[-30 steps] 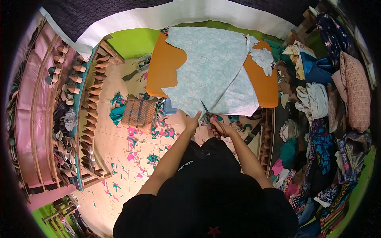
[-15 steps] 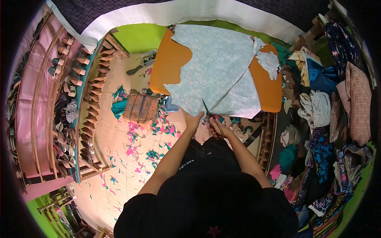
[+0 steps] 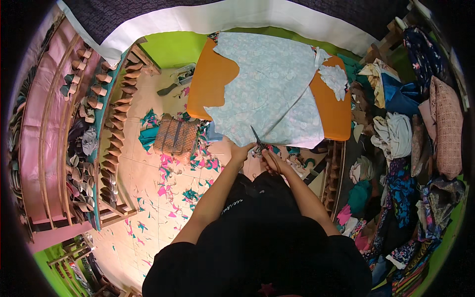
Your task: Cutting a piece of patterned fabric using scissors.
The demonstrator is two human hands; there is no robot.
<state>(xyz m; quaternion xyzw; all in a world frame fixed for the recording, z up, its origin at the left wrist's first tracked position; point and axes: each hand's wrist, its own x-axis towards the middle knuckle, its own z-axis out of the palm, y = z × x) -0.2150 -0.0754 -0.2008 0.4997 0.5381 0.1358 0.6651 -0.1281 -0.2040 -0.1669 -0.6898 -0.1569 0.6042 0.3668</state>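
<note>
A pale blue patterned fabric [image 3: 267,79] lies spread over an orange table [image 3: 200,96], its near edge hanging toward me. Pinched in my left hand [image 3: 239,151] is that near edge, close to the scissors. My right hand [image 3: 273,162] grips the handles of a pair of dark scissors [image 3: 257,137], whose blades point away from me over the fabric's near edge. Whether the blades are apart is too small to tell. A small scrap of the same fabric [image 3: 334,79] rests at the table's right side.
Racks of wooden shoe lasts [image 3: 116,123] stand on the left. A brown woven box [image 3: 175,137] sits on the tiled floor among pink and teal scraps [image 3: 190,193]. Piled fabrics [image 3: 393,136] fill the right side. Beyond the table hangs a dark cloth with a white border [image 3: 237,15].
The scissors have shifted very slightly toward my left hand. The fabric and both hands otherwise stay in nearly the same place.
</note>
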